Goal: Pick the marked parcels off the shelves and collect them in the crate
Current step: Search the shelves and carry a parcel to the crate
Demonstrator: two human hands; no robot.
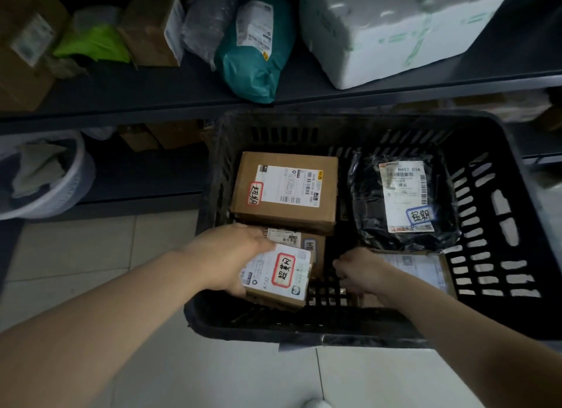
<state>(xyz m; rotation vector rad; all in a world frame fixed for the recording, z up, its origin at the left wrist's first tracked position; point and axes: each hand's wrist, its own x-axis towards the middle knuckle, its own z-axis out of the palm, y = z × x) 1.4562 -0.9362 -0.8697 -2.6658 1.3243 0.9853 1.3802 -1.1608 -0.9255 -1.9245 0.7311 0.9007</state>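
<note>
Small carton (pixel 278 275) with a red-edged tag sat gripped in my left hand (pixel 231 258) at the near-left of the black crate (pixel 304 328), half hiding another box (pixel 313 243), while my right hand (pixel 360 270) curled against a flat parcel (pixel 422 267), its hold unclear to me, with a larger carton (pixel 286 191) and black bag (pixel 368 201) behind.

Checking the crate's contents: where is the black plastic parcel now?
Head view: the black plastic parcel lies in the crate's far right, beside the large cardboard box and beyond the right hand.
</note>
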